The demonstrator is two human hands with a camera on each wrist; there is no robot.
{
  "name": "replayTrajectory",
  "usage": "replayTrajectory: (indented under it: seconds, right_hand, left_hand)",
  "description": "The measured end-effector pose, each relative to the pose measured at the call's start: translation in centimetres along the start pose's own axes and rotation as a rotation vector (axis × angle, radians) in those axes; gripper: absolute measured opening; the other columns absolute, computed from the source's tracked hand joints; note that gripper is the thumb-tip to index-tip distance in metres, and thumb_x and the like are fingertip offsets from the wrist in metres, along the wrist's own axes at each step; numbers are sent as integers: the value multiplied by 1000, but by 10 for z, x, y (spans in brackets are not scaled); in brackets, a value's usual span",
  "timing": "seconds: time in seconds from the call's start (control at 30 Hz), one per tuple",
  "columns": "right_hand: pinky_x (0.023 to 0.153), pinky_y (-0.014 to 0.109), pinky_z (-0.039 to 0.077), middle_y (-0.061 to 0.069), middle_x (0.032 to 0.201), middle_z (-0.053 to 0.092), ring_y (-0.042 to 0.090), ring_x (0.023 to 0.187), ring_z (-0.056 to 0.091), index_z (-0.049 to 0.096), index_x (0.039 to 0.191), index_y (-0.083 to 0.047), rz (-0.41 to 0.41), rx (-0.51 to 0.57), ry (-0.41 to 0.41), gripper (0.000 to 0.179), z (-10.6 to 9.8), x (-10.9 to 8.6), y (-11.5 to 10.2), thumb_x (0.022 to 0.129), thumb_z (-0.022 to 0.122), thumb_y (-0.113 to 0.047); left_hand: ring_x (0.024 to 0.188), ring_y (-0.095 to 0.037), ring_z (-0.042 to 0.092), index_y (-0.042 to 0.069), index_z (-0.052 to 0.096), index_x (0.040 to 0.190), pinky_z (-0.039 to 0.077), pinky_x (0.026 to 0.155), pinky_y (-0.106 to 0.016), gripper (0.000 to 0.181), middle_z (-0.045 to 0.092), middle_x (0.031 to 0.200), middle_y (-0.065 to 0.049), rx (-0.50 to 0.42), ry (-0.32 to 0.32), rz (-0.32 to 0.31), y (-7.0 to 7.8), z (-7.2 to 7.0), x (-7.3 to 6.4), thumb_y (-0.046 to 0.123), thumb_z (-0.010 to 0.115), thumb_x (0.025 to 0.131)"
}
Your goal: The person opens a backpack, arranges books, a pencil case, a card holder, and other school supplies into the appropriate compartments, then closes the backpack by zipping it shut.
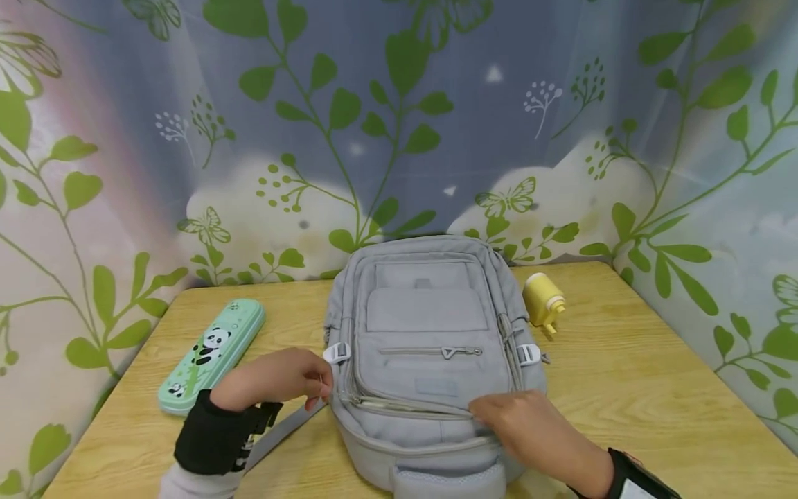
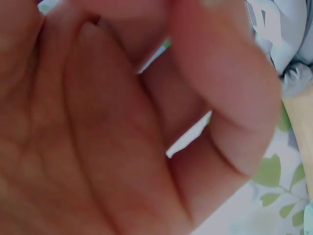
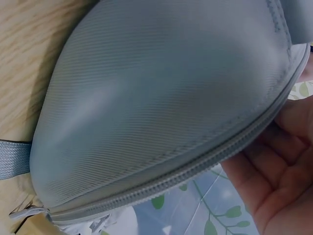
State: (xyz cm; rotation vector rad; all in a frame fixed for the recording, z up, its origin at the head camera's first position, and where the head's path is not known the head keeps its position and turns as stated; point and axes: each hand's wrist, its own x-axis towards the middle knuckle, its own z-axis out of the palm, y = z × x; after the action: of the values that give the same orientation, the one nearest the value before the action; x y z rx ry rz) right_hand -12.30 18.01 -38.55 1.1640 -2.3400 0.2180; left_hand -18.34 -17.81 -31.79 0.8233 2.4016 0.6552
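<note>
Here, the right hand [image 1: 520, 421] pinches the bag [image 1: 430, 371], seemingly to steady the zip [image 1: 411, 412] at its left; the left hand [image 1: 283, 378] curls, hold unclear.

— Of what is the backpack [image 1: 430, 305] made?
— Matt, ribbed cloth is seen, and smooth plastic at the buckles [image 1: 337, 353].
— And how is the tabletop [image 1: 630, 360] finished?
— In smooth wood grain.
</note>
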Motion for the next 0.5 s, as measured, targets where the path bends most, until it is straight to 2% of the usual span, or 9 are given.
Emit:
replayTrajectory:
  seconds: [0.07,0.17,0.27,0.37,0.5]
  right_hand:
    - [51,17,45,-15,76,64,1,61,60,64,86,-20,3,0,-6,15,0,0,0,77,67,-9]
    - [50,16,43,-16,75,63,-2,61,58,63,85,-21,12,8,-37,19,-1,-1,-1,76,68,-5]
    - [51,15,42,-17,74,61,-4,62,56,62,84,-22,8,14,-55,28,-4,-2,-2,70,68,1]
    - [52,15,44,-17,75,61,-4,63,57,62,84,-21,-10,10,-41,28,-3,-1,-2,70,66,2]
    - [52,14,43,-17,74,60,-6,64,56,62,83,-22,-23,15,-30,28,0,0,-2,69,64,2]
  left_hand:
    - [58,-4,46,13,61,75,38,60,-21,20,56,61,5,5,7,1,-3,-1,0,15,55,93]
    - [58,-5,46,12,62,76,38,58,-21,19,56,61,5,-3,18,-18,-6,1,2,14,55,93]
    - [57,-7,45,13,63,76,37,57,-22,18,57,61,4,19,62,-53,-7,5,5,13,55,93]
    - [57,-8,46,11,64,76,37,57,-22,17,59,61,1,42,112,-75,-9,4,10,13,56,92]
    - [59,-8,47,9,65,77,38,58,-22,18,59,63,0,8,107,-44,-19,2,17,14,56,93]
